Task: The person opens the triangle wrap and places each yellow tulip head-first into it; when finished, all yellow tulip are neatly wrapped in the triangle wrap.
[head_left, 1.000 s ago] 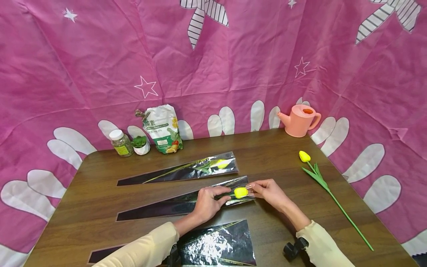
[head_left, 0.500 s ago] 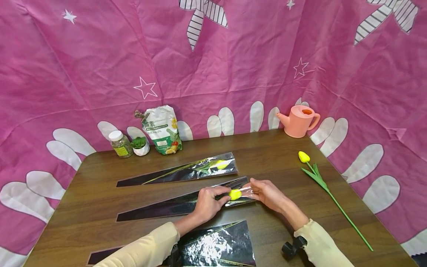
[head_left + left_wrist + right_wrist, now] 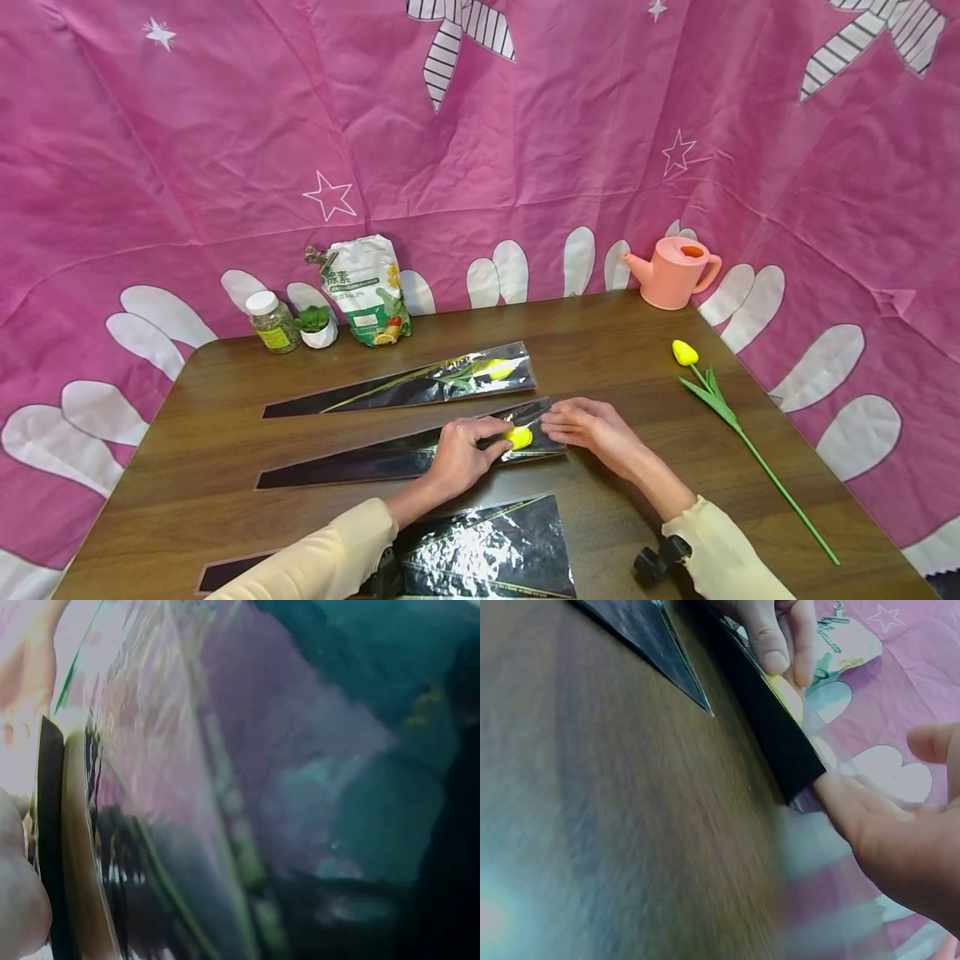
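A yellow tulip (image 3: 519,437) lies in the wide end of the black-backed clear flower sleeve (image 3: 337,467) in the middle of the table. My left hand (image 3: 461,452) pinches around its head with thumb and fingers, as the right wrist view also shows at the yellow petals (image 3: 789,697). Whether the clear film lies between fingers and petals, I cannot tell. The right hand (image 3: 592,429) has its fingers extended against the sleeve's wide end, with the thumb apart in the right wrist view. In the left wrist view, the shiny film (image 3: 165,735) fills much of the picture.
Behind lies another sleeve (image 3: 390,397) with a tulip inside; in front, a flat sleeve (image 3: 487,550). A loose yellow tulip (image 3: 738,425) is at right. A watering can (image 3: 671,275), a pouch (image 3: 367,292), a small potted plant (image 3: 318,329) and a jar (image 3: 272,323) stand along the back.
The tulip head has moved left, deeper into the sleeve, with my left hand at it. My right hand has let go of the film edge, its fingers now straighter. The sleeve has shifted slightly left.
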The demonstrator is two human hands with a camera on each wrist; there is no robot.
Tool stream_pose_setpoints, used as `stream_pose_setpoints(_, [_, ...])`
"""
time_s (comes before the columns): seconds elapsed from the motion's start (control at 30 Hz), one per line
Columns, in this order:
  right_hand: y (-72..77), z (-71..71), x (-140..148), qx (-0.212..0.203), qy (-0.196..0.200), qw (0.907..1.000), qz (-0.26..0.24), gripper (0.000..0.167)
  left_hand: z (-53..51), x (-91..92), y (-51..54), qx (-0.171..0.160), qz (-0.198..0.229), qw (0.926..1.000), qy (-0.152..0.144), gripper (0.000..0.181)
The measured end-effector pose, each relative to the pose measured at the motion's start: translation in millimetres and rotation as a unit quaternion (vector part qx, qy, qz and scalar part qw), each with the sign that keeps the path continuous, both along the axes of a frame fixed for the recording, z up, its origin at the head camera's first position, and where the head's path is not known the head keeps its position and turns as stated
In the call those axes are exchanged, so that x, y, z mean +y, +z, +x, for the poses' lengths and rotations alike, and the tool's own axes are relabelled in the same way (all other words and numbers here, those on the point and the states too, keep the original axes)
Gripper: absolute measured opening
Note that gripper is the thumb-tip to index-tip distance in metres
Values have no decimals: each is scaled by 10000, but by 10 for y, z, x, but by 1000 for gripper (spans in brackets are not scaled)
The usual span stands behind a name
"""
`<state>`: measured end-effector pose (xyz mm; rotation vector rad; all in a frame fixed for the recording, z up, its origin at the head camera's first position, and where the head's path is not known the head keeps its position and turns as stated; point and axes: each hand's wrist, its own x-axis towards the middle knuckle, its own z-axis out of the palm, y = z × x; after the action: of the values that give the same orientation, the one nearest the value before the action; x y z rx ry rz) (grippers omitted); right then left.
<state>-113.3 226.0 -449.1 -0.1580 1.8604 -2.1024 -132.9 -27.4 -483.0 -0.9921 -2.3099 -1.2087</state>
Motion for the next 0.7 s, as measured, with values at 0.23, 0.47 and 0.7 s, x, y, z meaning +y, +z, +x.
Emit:
stream_pose_setpoints(0.23, [12, 125, 104, 394, -744, 9947, 599, 42, -14, -71, -47, 82, 82, 9999, -53, 25])
stream_pose_setpoints(0.47, [-28, 246, 198, 398, -906, 9912, 881, 39, -8, -88, -30, 184, -89, 9997, -108, 26])
stream_pose_setpoints(0.7, [-26, 386, 253, 479, -774, 9904, 1037, 37, 2, -106, 101, 552, -483, 9973, 26, 32])
